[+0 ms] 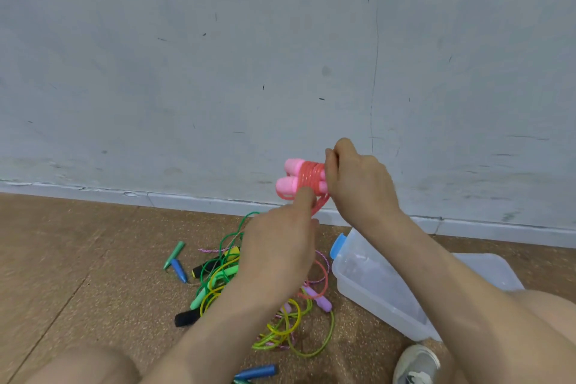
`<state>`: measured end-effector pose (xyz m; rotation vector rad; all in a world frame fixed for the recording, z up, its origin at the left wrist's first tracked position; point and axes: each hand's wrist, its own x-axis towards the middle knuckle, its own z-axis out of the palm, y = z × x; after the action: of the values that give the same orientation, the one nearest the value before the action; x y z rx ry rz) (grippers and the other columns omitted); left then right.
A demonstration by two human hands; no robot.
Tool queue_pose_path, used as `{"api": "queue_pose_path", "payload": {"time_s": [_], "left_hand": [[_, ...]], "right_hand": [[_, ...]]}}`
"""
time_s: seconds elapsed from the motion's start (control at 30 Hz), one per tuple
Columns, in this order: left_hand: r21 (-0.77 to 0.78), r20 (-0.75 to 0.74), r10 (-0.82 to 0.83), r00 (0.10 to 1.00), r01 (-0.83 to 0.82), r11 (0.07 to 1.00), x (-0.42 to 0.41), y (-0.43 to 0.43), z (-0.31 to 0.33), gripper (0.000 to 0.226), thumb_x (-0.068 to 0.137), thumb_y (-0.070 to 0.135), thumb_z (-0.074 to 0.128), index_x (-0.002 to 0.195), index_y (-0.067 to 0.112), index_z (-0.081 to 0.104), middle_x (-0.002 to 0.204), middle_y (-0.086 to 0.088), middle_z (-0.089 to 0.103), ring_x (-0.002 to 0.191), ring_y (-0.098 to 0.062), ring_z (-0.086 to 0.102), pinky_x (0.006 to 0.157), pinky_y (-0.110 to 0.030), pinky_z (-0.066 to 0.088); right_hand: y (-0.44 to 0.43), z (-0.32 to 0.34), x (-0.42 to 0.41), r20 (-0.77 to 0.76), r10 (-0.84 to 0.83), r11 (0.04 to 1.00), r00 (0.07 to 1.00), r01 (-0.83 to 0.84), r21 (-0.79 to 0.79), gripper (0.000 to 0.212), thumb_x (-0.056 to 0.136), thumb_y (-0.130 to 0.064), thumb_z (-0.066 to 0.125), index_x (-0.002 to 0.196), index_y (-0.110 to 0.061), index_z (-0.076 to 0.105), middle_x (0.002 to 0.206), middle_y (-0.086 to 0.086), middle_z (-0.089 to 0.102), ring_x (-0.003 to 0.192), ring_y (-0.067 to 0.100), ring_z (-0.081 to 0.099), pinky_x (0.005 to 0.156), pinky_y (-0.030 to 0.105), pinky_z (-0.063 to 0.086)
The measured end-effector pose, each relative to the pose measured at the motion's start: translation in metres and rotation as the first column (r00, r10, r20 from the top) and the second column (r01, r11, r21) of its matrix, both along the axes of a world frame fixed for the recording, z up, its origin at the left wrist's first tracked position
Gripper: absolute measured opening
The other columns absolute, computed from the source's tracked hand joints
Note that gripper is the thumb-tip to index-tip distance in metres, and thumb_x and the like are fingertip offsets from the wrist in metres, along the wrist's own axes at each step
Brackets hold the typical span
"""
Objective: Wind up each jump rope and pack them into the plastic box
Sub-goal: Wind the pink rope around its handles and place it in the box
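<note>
A pink jump rope (307, 178) is held up in front of the wall, its red-pink cord coiled tightly round its two pink handles. My right hand (358, 178) grips the handles at their right end. My left hand (280, 246) is just below, its forefinger pressed up against the coil and a loop of the cord running down by its fingers. The clear plastic box (374, 296) with a blue clip lies on the floor under my right forearm. I see nothing inside it.
A tangle of loose jump ropes (280, 330) lies on the brown floor below my hands: green, yellow and purple cords with green, blue, black and purple handles. A blue handle (255, 371) lies near the bottom edge. My shoe (416, 363) and knees frame the lower view.
</note>
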<state>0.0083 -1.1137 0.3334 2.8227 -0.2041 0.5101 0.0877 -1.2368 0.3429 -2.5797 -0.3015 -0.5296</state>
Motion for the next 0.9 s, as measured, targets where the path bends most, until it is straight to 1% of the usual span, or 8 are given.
{"api": "queue_pose_path", "payload": {"time_s": [0.1,0.3,0.43,0.53,0.63,0.7,0.77,0.9], "left_hand": [[0.202,0.084,-0.168,0.982,0.148,0.968,0.004,0.014,0.003,0.041,0.060,0.024,0.084,0.094,0.033,0.061,0.061,0.003,0.055,0.042,-0.027,0.052,0.040,-0.024,0.023],[0.246,0.068,-0.410,0.910,0.383,0.891,0.003,0.035,-0.004,0.009,0.078,0.032,0.067,0.085,0.027,0.070,0.080,0.004,0.060,0.054,-0.024,0.055,0.039,-0.027,0.036],[0.032,0.110,-0.493,0.863,0.493,0.869,0.008,0.043,-0.005,0.022,0.086,0.034,0.055,0.083,0.021,0.073,0.079,0.008,0.069,0.070,-0.018,0.059,0.064,-0.031,0.046],[-0.197,0.082,-0.435,0.897,0.442,0.875,0.007,0.040,-0.001,0.018,0.082,0.035,0.057,0.073,0.027,0.070,0.072,0.011,0.069,0.071,-0.009,0.057,0.077,-0.028,0.044],[-0.581,-0.089,-0.403,0.911,0.281,0.764,0.003,0.033,0.004,0.013,0.077,0.031,0.062,0.067,0.039,0.067,0.067,0.016,0.068,0.067,0.003,0.060,0.068,-0.019,0.047],[-0.649,-0.166,-0.442,0.882,0.240,0.722,0.001,0.030,0.004,0.018,0.081,0.028,0.057,0.068,0.038,0.064,0.065,0.016,0.063,0.064,0.001,0.057,0.065,-0.019,0.044],[-0.717,-0.197,-0.487,0.851,0.214,0.664,0.004,0.029,0.006,0.017,0.085,0.034,0.053,0.078,0.023,0.064,0.069,0.010,0.061,0.066,-0.006,0.054,0.065,-0.026,0.043],[-0.875,-0.225,-0.542,0.809,0.077,0.478,0.009,0.035,0.018,0.059,0.091,0.037,0.049,0.097,-0.022,0.051,0.079,-0.016,0.051,0.070,-0.019,0.044,0.059,-0.028,0.037]], "right_hand": [[0.001,-0.005,-0.001,-0.212,0.098,0.976,0.972,-0.135,-0.168,0.027,0.102,-0.033,0.032,0.083,-0.013,0.032,0.069,0.008,0.045,0.068,0.034,0.046,0.058,0.037,0.032],[-0.010,-0.001,-0.016,-0.461,0.329,0.900,0.824,-0.422,-0.111,0.041,0.103,-0.032,0.034,0.068,-0.012,0.041,0.069,0.008,0.050,0.061,0.024,0.049,0.063,0.037,0.039],[-0.013,0.014,-0.029,-0.500,0.473,0.862,0.725,-0.499,0.093,0.046,0.104,-0.028,0.035,0.078,0.004,0.055,0.053,0.002,0.048,0.045,0.001,0.049,0.049,0.018,0.038],[-0.016,0.023,-0.034,-0.530,0.534,0.841,0.658,-0.475,0.258,0.043,0.103,-0.028,0.037,0.076,0.002,0.053,0.048,0.001,0.046,0.033,0.004,0.043,0.037,0.013,0.032],[-0.018,0.025,-0.039,-0.579,0.596,0.803,0.556,-0.421,0.422,0.041,0.103,-0.031,0.038,0.077,-0.003,0.053,0.046,0.001,0.045,0.034,0.011,0.040,0.034,0.017,0.032],[-0.019,0.026,-0.042,-0.582,0.626,0.780,0.520,-0.387,0.492,0.040,0.103,-0.033,0.039,0.077,-0.007,0.055,0.046,0.000,0.048,0.037,0.014,0.044,0.037,0.016,0.032],[-0.019,0.029,-0.044,-0.551,0.653,0.750,0.520,-0.339,0.569,0.040,0.102,-0.032,0.041,0.072,-0.012,0.058,0.048,0.001,0.049,0.039,0.016,0.045,0.038,0.016,0.032],[-0.022,0.038,-0.046,-0.450,0.703,0.657,0.551,-0.260,0.708,0.031,0.093,-0.029,0.057,0.065,-0.017,0.061,0.052,-0.002,0.047,0.042,0.008,0.041,0.039,0.016,0.034]]}}
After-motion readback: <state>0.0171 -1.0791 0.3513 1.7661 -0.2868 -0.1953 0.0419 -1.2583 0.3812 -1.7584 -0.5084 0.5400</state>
